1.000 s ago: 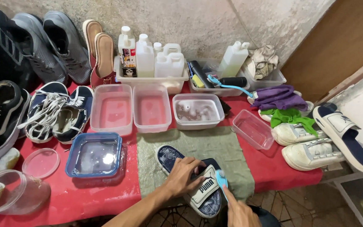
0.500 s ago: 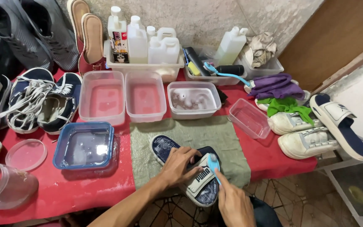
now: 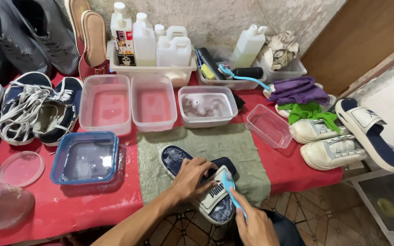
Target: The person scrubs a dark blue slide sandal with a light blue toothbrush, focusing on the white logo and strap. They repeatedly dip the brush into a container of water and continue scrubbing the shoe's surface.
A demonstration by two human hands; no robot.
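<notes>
Blue plastic brush (image 3: 232,193) gripped in the right hand (image 3: 256,226), fingers closed round the handle, bristles pressed on a wet navy-and-white slide sandal (image 3: 204,187). Left hand (image 3: 192,177) laid over the sandal, fingers curled, pinning it to a damp green cloth (image 3: 206,150) on red table covering (image 3: 69,205). Beyond, 3 clear rounded tubs (image 3: 153,102) of water.
</notes>
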